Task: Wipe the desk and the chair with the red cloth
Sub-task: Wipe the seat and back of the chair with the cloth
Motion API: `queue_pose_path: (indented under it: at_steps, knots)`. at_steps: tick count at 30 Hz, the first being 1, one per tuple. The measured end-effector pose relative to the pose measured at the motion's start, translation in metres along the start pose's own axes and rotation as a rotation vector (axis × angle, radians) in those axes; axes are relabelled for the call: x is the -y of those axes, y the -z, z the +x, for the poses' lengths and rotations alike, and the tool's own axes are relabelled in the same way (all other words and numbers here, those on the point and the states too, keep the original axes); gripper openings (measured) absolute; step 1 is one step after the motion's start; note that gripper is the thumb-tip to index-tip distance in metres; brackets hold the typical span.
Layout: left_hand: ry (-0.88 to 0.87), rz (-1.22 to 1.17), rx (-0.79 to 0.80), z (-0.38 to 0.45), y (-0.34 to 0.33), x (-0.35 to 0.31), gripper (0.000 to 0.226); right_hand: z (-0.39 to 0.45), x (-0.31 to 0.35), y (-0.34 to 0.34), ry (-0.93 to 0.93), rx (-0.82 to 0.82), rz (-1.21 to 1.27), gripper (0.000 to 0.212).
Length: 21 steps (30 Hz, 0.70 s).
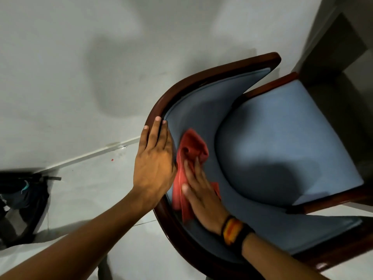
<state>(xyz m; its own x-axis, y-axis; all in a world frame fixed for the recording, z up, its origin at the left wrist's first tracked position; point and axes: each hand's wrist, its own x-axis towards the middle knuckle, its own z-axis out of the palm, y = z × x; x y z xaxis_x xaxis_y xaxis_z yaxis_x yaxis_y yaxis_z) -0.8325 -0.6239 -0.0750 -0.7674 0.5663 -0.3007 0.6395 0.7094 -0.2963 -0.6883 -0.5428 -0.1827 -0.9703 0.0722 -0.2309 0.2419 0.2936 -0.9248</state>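
Observation:
The chair (282, 142) has a blue padded seat, a curved blue backrest and a dark red-brown wooden frame; I look down on it from behind. My left hand (154, 162) lies flat over the top rail of the backrest, fingers together. My right hand (203, 195), with a dark striped wristband, presses the crumpled red cloth (191, 150) against the inner blue padding of the backrest. Part of the cloth is hidden under my palm. The desk appears only as a dark edge (339, 53) at the upper right, beyond the chair's seat.
A white wall fills the upper left, meeting a pale tiled floor at a baseboard (90, 154). A dark bag (24, 197) lies on the floor at the far left. The chair's seat front sits close to the desk.

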Motion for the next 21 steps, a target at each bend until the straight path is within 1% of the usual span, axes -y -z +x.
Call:
queue_pose_path:
  at_steps: [2, 3, 5, 6, 7, 8, 10, 11, 12, 13, 14, 16, 18, 20, 21]
  knots:
    - [0.003, 0.008, 0.004, 0.000, -0.001, -0.001, 0.077, -0.017, -0.001, 0.002, 0.010, 0.034, -0.046, 0.060]
    - [0.003, -0.001, 0.002, 0.001, -0.001, -0.001, 0.077, -0.006, 0.001, 0.004, -0.004, 0.021, -0.053, 0.061]
    - [0.007, -0.001, 0.003, 0.001, -0.001, -0.001, 0.076, 0.043, 0.010, 0.008, -0.055, -0.064, -0.091, 0.064]
    - [0.006, 0.012, -0.002, 0.001, -0.002, -0.001, 0.076, 0.078, 0.016, 0.012, -0.091, -0.135, -0.080, 0.066]
    - [0.003, 0.027, -0.005, 0.001, -0.004, -0.001, 0.077, 0.113, 0.021, 0.020, -0.132, -0.241, -0.030, 0.068]
    - [0.000, 0.046, -0.004, 0.001, -0.004, -0.001, 0.079, 0.144, 0.023, 0.030, -0.166, -0.383, 0.029, 0.070]
    - [0.000, 0.079, -0.012, 0.001, -0.005, -0.001, 0.083, 0.186, 0.018, 0.047, -0.177, -0.665, 0.107, 0.071]
    - [-0.004, 0.081, -0.016, 0.001, -0.005, -0.001, 0.084, 0.196, 0.010, 0.049, -0.164, -0.750, 0.126, 0.070]
    - [-0.008, 0.074, -0.017, 0.001, -0.005, 0.000, 0.083, 0.197, -0.001, 0.048, -0.160, -0.776, 0.137, 0.069]
    - [-0.009, 0.065, -0.020, 0.001, -0.004, 0.000, 0.083, 0.192, -0.012, 0.045, -0.186, -0.738, 0.153, 0.067]
    - [-0.010, 0.053, -0.028, 0.000, -0.003, 0.001, 0.082, 0.180, -0.024, 0.039, -0.229, -0.638, 0.127, 0.065]
    - [-0.014, 0.017, -0.036, -0.001, 0.002, -0.001, 0.080, 0.133, -0.056, 0.029, -0.301, -0.325, -0.110, 0.064]
    - [-0.006, 0.013, -0.016, -0.003, 0.006, -0.001, 0.079, 0.073, -0.089, 0.026, -0.389, 0.025, -0.244, 0.067]
    - [-0.002, 0.031, 0.004, -0.002, 0.007, -0.002, 0.078, 0.016, -0.106, 0.033, -0.521, 0.267, -0.308, 0.073]
    - [0.001, 0.040, 0.013, -0.002, 0.007, -0.002, 0.078, -0.003, -0.103, 0.037, -0.599, 0.329, -0.344, 0.075]
